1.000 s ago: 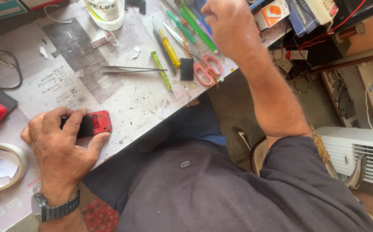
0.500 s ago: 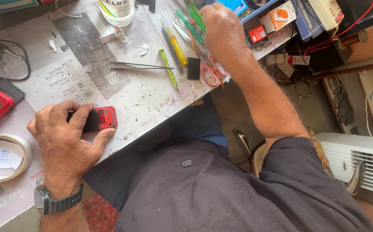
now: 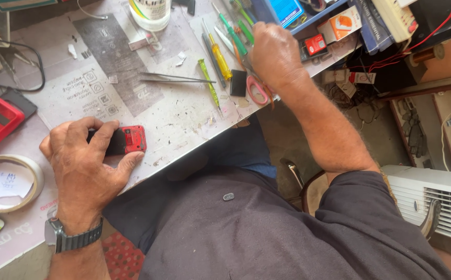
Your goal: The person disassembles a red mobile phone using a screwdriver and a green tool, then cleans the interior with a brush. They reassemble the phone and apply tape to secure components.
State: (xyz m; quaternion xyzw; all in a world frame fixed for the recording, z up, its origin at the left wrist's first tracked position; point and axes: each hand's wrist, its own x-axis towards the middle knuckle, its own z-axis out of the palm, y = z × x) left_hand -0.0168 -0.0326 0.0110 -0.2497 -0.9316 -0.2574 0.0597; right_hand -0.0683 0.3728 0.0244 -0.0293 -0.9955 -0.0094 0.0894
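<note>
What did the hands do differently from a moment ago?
The right hand has slid a little further up the bench, from over the pink-handled scissors toward the row of screwdrivers. I cannot tell if it has gripped anything. The left hand stayed pressed on the small red and black device, and the tweezers did not move.

Tape roll (image 3: pixel 7 182) at left edge; tweezers (image 3: pixel 176 78) mid-bench; white bottle (image 3: pixel 151 12) at top.

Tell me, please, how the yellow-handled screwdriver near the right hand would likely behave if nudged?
The yellow-handled screwdriver looks rigid, with a round handle, so it may roll on the flat table. It seems slim and probably light; neighbouring tools beside the right hand might stop it.
</note>
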